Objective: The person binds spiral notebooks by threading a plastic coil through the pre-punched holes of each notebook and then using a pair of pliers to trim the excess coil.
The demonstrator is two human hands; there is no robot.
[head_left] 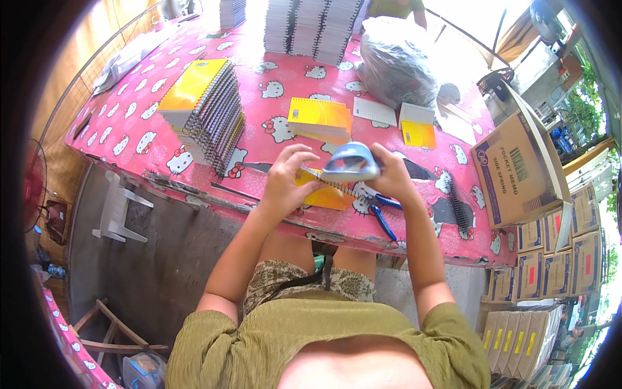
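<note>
A small yellow notebook (322,198) with a dark wire spiral (350,189) lies at the table's near edge. My left hand (290,174) pinches its left end between thumb and fingers. In my right hand (392,174) is a pale blue, rounded tool with a loop-like opening (353,163); its exact kind I cannot make out. The tool hangs over the notebook and hides part of its upper side. Blue-handled pliers (383,222) rest on the table just below my right hand.
Yellow spiral notebooks (207,110) are stacked at left, with more small yellow notebooks (319,117) ahead. Behind stand tall stacks of white spiral-bound pads (311,29) and a filled plastic bag (396,65). Loose black coils (461,207) and an open carton (518,168) are at right.
</note>
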